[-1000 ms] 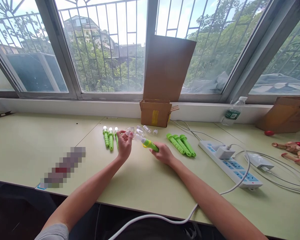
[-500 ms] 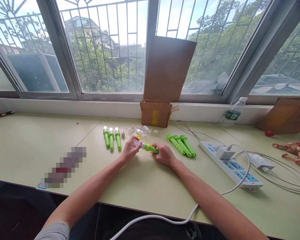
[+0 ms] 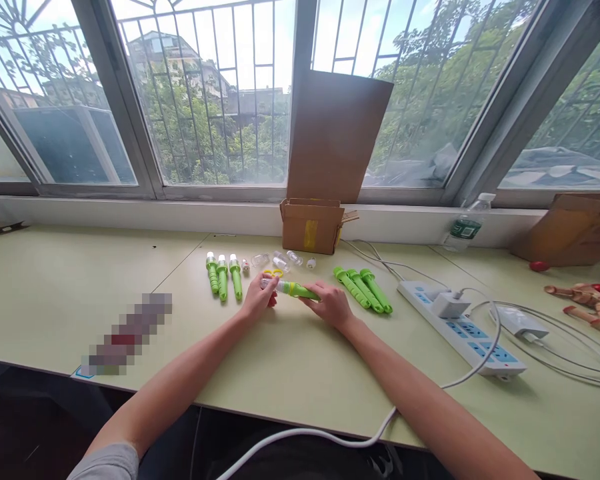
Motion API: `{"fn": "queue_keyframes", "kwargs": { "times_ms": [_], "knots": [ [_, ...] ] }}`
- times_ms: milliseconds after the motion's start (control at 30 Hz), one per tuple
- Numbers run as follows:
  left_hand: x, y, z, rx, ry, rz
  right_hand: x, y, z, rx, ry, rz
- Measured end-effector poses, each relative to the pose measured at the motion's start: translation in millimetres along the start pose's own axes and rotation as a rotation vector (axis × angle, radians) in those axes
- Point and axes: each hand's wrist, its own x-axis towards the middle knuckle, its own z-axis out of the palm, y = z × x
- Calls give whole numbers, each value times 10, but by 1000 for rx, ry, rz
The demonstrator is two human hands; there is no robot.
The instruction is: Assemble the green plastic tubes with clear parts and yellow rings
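Note:
A green plastic tube with a clear cap (image 3: 296,289) is held across both hands above the table. My left hand (image 3: 258,295) is closed around the clear cap at its left end. My right hand (image 3: 331,305) grips the green end, with the fingers wrapped over it. Small yellow rings (image 3: 277,272) lie just beyond my left hand. Several loose clear caps (image 3: 281,262) lie behind them, with a small white piece (image 3: 311,264) to their right. Three green tubes with white tops (image 3: 223,277) stand in a row on the left. Three more green tubes (image 3: 364,290) lie right of my right hand.
A cardboard box (image 3: 312,227) stands at the back by the window. On the right are a white power strip (image 3: 463,330) with cables, a plastic bottle (image 3: 467,227) and wooden toy pieces (image 3: 590,303). A white cable (image 3: 320,435) crosses the near table edge.
The clear cap now sits further over the green tube, covering the white part that showed before. My right hand has shifted slightly, and more of the yellow rings shows.

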Motion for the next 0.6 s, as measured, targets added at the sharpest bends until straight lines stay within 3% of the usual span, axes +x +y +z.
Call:
{"fn": "queue_keyframes", "kwargs": {
  "times_ms": [400, 600],
  "knots": [
    [14, 11, -25, -19, 40, -79, -12, -23, 20, 85, 19, -10],
    [15, 13, -27, -25, 41, -86, -20, -38, 22, 116, -30, -8]
  ]
}}
